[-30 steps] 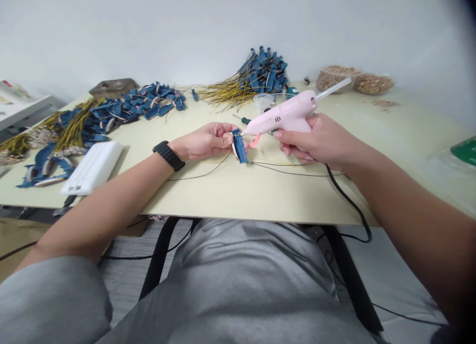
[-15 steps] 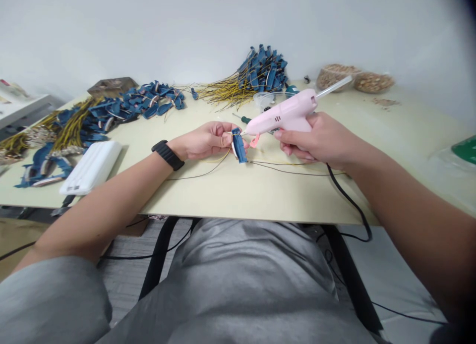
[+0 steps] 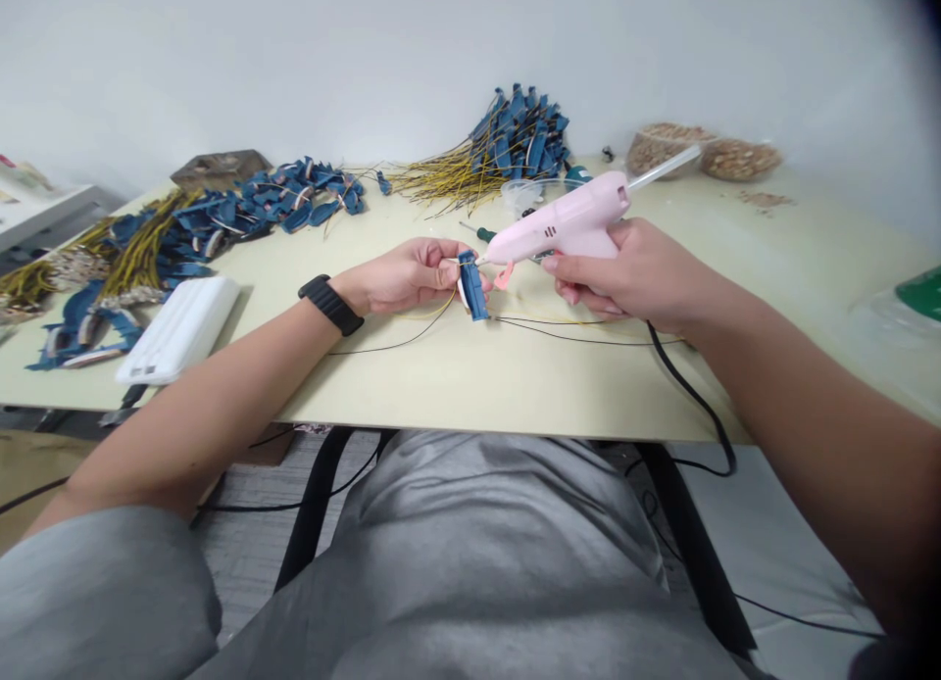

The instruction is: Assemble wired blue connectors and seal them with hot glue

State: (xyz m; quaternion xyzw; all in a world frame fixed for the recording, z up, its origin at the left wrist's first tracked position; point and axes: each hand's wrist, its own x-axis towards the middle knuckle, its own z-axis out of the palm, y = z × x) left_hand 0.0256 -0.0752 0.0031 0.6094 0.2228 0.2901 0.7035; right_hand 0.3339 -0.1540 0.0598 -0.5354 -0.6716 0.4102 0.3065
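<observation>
My left hand [image 3: 413, 276] is closed on a small blue plastic part [image 3: 472, 288], pinched near its upper end and held above the table. Thin yellow and black wires [image 3: 401, 347] trail from around it. My right hand [image 3: 624, 278] grips the handle of a pink glue gun [image 3: 563, 219]. The gun's nozzle tip is at the upper end of the blue part; whether it touches, I cannot tell. A clear glue stick [image 3: 666, 169] sticks out of the gun's back, and a black cord [image 3: 687, 396] hangs from its handle.
Blue parts with yellow wires lie in a pile [image 3: 250, 205] at the left and a bundle [image 3: 521, 136] at the back. A white power bank [image 3: 178, 329] sits left of my forearm. Bags of tan pieces [image 3: 739, 159] stand back right. A green-handled screwdriver [image 3: 485, 235] lies behind the gun.
Hardly anything differs. Both hands keep their hold, with the nozzle still at the upper end of the blue part; the view has shifted very slightly.
</observation>
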